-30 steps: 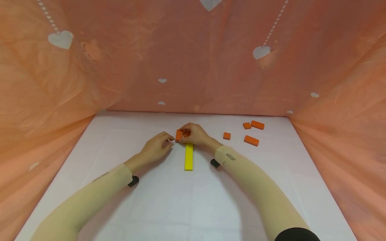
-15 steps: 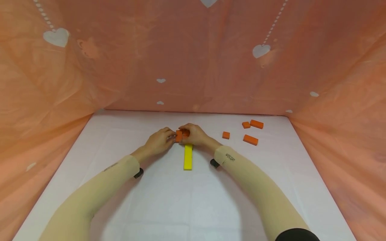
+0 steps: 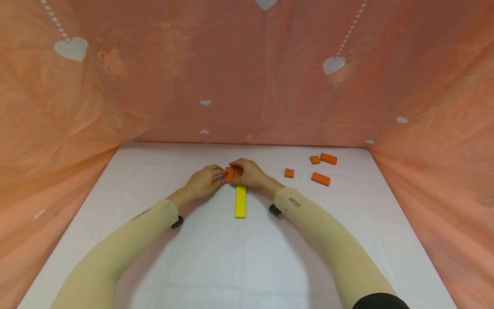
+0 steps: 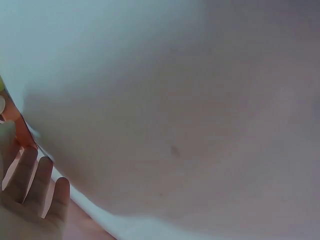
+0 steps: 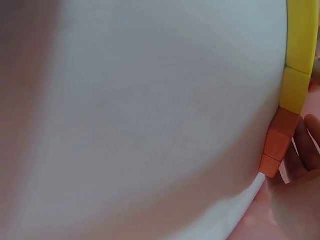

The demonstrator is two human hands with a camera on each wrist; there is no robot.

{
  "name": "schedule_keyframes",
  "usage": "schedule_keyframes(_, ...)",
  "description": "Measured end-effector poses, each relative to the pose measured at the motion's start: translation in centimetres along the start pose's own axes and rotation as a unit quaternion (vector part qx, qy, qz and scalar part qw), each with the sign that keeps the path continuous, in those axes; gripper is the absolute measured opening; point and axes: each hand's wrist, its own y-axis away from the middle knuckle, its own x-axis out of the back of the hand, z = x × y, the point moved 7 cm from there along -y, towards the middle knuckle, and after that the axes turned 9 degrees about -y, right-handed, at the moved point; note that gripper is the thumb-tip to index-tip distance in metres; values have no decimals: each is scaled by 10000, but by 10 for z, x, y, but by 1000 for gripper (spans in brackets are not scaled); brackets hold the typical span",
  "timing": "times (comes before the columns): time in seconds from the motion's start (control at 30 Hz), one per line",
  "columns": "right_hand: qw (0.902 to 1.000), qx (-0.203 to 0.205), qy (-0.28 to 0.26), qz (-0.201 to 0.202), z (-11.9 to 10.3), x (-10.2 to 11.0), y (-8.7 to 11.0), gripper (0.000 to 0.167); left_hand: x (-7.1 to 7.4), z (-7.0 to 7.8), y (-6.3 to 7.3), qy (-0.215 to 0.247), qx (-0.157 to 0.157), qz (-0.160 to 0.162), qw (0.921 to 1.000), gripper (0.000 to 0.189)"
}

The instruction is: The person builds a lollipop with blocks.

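Observation:
In the head view, orange blocks [image 3: 229, 175] lie side by side at the far end of a yellow strip [image 3: 240, 201]. My right hand [image 3: 251, 174] holds the orange block [image 3: 237, 171] on the right, its thumb on the near side and fingers on the far side. From the left, my left hand [image 3: 203, 182] grips the left orange block with thumb and fingertips. The left wrist view has orange [image 4: 22, 131] between thumb and fingers, the other fingers spread. In the right wrist view, orange blocks [image 5: 280, 137] meet the yellow pieces [image 5: 301, 37], partly hiding my right hand [image 5: 300, 192].
Loose orange blocks lie to the right on the white tabletop [image 3: 200, 257]: a small one [image 3: 289, 173], another small one [image 3: 315, 160], a longer one [image 3: 328, 159] and a second longer one [image 3: 320, 179]. Pink curtains [image 3: 247, 86] with white hearts enclose the back and sides.
My left hand has moved right and reached the left orange block. The orange blocks now sit closer together. My right hand has hardly moved.

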Motion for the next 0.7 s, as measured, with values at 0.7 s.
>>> schedule_keyframes(0.7,9999,120,6,32,1,1,3,68,0,1,-1,-165,-36,151,9997,32)
